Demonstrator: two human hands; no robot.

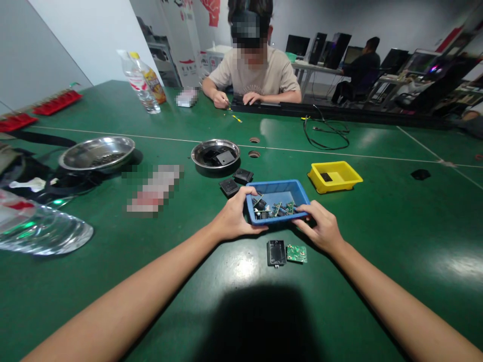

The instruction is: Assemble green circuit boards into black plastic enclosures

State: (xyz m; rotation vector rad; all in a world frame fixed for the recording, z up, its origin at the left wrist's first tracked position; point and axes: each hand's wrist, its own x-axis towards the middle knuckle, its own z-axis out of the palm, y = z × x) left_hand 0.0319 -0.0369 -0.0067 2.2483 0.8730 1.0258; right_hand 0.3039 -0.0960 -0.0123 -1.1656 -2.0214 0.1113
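Observation:
Both hands grip a blue plastic bin (279, 187) by its ends. My left hand (238, 215) has its thumb over the left rim and fingers under the near corner. My right hand (320, 223) closes on the near right corner. Inside the bin, several small green circuit boards (277, 209) with black parts lie along the near side. On the table in front of it are an open black plastic case (276, 253) and a green circuit board (297, 253), side by side. Two black cases (229, 187) sit just beyond my left hand.
A steel bowl (196, 162) holds black and grey covers; another bowl (68, 160) stands left. A yellow bin (341, 183) with a black piece is at right. Water bottles (45, 226) and a black cable (328, 147) are on the green table (377, 226). Opposite sits a person (260, 70).

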